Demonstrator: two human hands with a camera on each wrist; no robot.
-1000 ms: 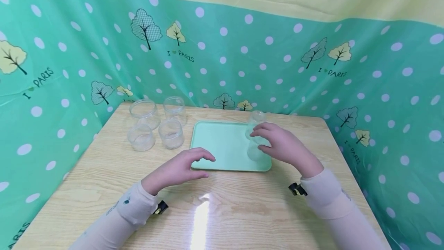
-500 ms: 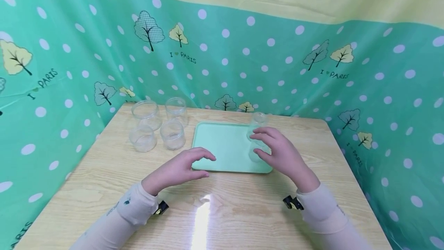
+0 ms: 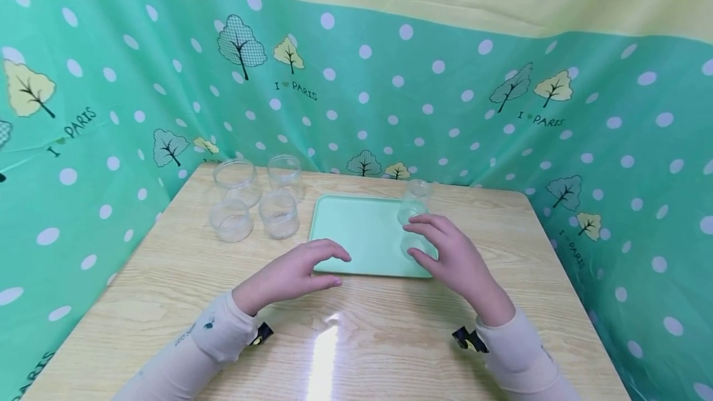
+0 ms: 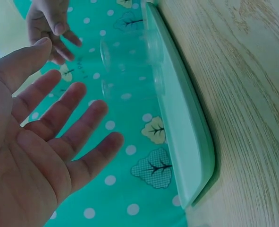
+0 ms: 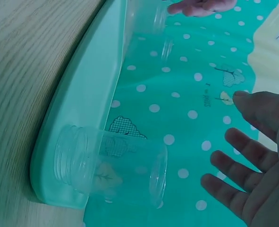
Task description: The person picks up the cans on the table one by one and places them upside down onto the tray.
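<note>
A mint-green tray [image 3: 356,234] lies on the table with two clear jars at its right end. The rear jar [image 3: 418,193] stands near the far right corner. Closer in, the front jar [image 3: 411,246] is partly hidden by my right hand [image 3: 453,252], which hovers beside it with fingers loosely bent and apart. In the right wrist view a clear jar [image 5: 118,163] stands mouth down, its threaded neck on the tray, with a gap to my fingertips. My left hand [image 3: 286,274] hangs over the tray's near left edge, fingers spread and holding nothing.
Left of the tray several clear jars stand grouped, among them a wide jar [image 3: 235,181] at the back and a short jar [image 3: 278,215] nearest the tray. A green polka-dot curtain [image 3: 362,79] encloses the table [image 3: 379,345] at the back and sides.
My right hand has drawn back slightly towards me, away from the rear jar, uncovering more of it. My left hand has barely moved. The jars and tray look the same.
</note>
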